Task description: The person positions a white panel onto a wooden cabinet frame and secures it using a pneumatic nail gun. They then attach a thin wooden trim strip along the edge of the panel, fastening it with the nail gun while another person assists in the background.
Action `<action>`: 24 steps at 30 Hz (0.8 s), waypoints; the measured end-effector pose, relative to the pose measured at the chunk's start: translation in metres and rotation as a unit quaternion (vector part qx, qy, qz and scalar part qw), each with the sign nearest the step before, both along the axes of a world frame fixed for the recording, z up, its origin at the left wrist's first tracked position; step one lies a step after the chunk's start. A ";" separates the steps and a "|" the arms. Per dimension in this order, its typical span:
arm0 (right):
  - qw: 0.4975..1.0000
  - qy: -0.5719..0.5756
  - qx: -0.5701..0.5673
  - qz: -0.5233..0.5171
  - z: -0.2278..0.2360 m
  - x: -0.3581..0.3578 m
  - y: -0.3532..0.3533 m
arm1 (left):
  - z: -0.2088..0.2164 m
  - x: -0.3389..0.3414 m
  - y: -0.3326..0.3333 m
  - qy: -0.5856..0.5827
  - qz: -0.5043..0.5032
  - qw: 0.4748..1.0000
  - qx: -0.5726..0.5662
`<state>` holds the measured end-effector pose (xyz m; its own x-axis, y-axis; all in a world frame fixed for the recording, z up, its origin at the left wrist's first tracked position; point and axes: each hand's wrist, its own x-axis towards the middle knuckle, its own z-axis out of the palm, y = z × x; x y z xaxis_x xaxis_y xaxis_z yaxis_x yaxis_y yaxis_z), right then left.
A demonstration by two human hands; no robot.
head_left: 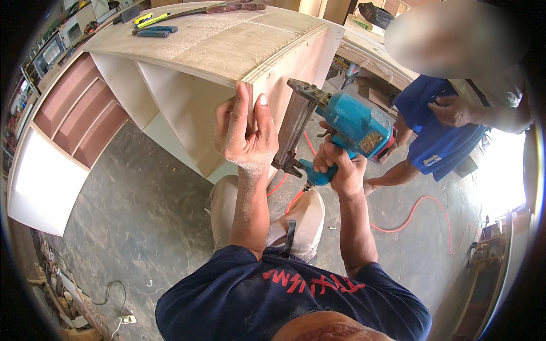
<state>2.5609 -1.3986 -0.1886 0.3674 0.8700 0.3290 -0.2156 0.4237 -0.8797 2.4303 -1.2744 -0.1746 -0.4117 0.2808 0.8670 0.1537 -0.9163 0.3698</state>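
A large plywood cabinet (199,42) stands before me, its compartments facing left and its top dusted with sawdust. With my left hand (250,136), dusty too, I grip the front edge of its near side panel (274,96) between fingers and thumb. My right hand (345,167) is wrapped round the handle of a blue air nail gun (358,122). The gun's nose points up and left, close to the panel's outer face; whether it touches is unclear. An orange air hose (409,213) runs from the handle across the floor.
Blue-handled tools (153,32) and a long dark tool with a reddish handle (236,8) lie on the cabinet top. A co-worker in blue shorts (441,128) stands at right. Pinkish shelving (82,113) is at left. A cord with a socket (128,319) lies on the floor.
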 end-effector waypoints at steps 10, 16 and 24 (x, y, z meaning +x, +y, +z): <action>0.999 -0.019 -0.030 0.003 0.010 -0.001 0.005 | 0.001 0.000 0.000 0.024 0.036 0.999 0.032; 1.000 -0.024 -0.006 0.012 0.008 -0.002 0.008 | 0.000 0.000 -0.002 0.014 0.010 1.000 0.018; 0.993 -0.118 -0.015 -0.025 0.044 0.002 -0.005 | 0.002 -0.002 -0.011 -0.004 -0.006 1.000 -0.021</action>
